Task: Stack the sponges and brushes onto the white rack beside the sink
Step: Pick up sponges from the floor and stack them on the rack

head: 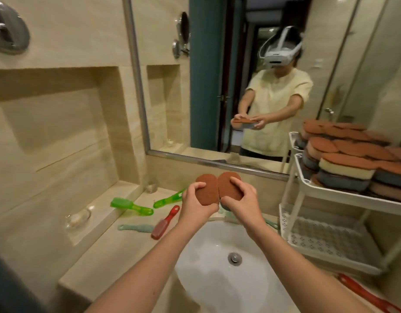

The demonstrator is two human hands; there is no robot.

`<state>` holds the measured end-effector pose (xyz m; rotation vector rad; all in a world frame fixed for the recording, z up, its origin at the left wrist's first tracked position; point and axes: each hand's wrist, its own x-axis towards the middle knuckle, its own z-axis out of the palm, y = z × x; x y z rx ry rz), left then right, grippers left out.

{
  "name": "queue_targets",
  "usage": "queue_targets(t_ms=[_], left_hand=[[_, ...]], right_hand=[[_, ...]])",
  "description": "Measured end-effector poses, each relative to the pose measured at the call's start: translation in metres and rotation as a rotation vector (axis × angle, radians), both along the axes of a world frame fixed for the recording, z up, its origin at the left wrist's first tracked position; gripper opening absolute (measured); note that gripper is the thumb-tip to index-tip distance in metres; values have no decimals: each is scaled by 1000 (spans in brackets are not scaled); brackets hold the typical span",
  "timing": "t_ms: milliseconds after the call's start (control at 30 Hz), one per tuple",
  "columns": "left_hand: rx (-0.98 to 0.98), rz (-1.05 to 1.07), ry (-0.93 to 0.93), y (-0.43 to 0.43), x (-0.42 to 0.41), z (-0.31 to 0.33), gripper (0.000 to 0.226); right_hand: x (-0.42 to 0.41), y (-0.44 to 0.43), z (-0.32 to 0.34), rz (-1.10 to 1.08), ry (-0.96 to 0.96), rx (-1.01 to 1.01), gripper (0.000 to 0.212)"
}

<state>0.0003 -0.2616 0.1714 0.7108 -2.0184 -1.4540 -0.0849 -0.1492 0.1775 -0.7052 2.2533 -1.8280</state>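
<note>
My left hand [196,201] grips a brown-topped oval sponge [207,189] and my right hand [239,198] grips a second one [227,182]. The two sponges touch side by side above the back of the sink [217,279]. The white rack [344,195] stands to the right; its top shelf holds several stacked sponges [353,163]. On the counter to the left lie two green brushes [132,206] [169,198], a red brush [164,223] and a pale teal brush [136,228].
The rack's lower shelf [330,240] is a bare perforated tray. Another red brush [371,294] lies at the lower right by the rack's foot. Glass items [77,219] [151,185] sit on the ledge at the left. A mirror [251,75] covers the wall behind the sink.
</note>
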Motion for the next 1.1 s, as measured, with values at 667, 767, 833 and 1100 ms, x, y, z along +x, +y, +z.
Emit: queue_targets(t_ms=[667, 767, 833, 1100], left_hand=[[-54, -609, 247, 66, -73, 72, 63], [-70, -622, 291, 81, -92, 86, 58], [-90, -603, 292, 92, -107, 96, 56], [-121, -594, 305, 139, -192, 127, 50]], right_hand=[[-11, 116, 74, -456, 215, -17, 69], [-30, 134, 86, -494, 248, 5, 66], [-48, 146, 94, -517, 272, 18, 64], [-140, 193, 121, -511, 300, 60, 65]])
